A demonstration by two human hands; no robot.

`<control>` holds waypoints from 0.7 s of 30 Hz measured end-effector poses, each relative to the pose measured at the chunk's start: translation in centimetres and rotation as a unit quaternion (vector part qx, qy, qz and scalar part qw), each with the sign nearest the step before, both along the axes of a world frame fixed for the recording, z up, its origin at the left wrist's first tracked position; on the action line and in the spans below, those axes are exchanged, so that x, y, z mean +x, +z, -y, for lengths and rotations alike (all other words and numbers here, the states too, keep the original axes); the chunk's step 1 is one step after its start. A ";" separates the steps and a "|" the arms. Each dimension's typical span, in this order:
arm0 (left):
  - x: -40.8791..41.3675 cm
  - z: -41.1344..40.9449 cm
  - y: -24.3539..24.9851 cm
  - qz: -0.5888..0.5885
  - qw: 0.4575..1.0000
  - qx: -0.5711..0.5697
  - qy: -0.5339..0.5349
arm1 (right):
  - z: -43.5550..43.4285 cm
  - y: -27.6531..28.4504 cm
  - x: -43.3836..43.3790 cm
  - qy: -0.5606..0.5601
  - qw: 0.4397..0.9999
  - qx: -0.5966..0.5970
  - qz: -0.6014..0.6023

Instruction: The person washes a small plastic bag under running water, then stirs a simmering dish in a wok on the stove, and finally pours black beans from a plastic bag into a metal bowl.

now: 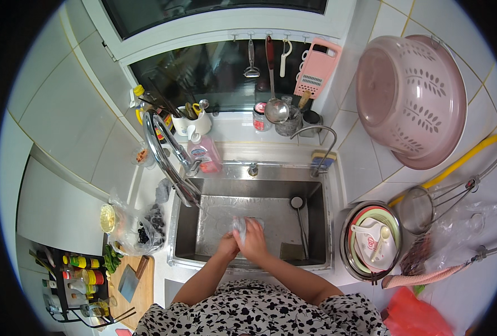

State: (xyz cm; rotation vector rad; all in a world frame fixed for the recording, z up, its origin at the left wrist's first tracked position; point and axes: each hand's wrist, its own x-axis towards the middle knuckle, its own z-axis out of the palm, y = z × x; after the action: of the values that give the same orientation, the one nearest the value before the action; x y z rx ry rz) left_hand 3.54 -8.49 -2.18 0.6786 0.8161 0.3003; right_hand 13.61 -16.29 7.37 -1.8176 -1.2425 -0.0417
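Both of my hands are together over the stainless steel sink [248, 206], near its front edge. My right hand [252, 240] is closed around a translucent, whitish item [240, 229], perhaps thin plastic; its exact kind is unclear. My left hand [228, 247] touches its lower left side, the fingers partly hidden. The chrome faucet [164, 155] arches over the sink's left side, and what seems a thin stream of water falls from it. A long-handled utensil [301, 222] with a round end leans in the sink's right side, beside a flat brownish piece [291, 251].
Left of the sink lie a plastic bag with dark fruit [147, 231] and a cleaver [128, 283] on a wooden cutting board [143, 302]. A pink soap bottle [204, 153] stands behind. Stacked bowls [372, 243] are at the right, below a hanging pink basin [412, 101].
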 end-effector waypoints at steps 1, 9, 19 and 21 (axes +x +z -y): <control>0.4 0.5 0.1 0.010 0.999 0.043 -0.013 | -0.8 -1.6 1.3 0.008 0.996 -0.075 -0.052; 0.8 -0.5 2.9 -0.086 0.990 0.061 0.095 | -1.9 -3.9 0.8 0.019 0.993 -0.099 -0.067; -0.6 -2.2 -1.7 -0.149 0.923 0.354 0.028 | -2.2 -3.1 0.8 0.074 0.968 -0.119 -0.208; -0.8 -2.4 -2.3 -0.169 0.866 0.470 0.012 | -3.2 -4.8 1.3 0.077 0.951 -0.191 -0.231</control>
State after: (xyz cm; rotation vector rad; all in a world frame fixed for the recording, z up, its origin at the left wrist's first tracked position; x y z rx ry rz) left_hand 2.70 -6.14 -4.46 1.6756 0.9991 0.6273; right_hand 14.95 -13.08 2.55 -1.8947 -1.0933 0.7182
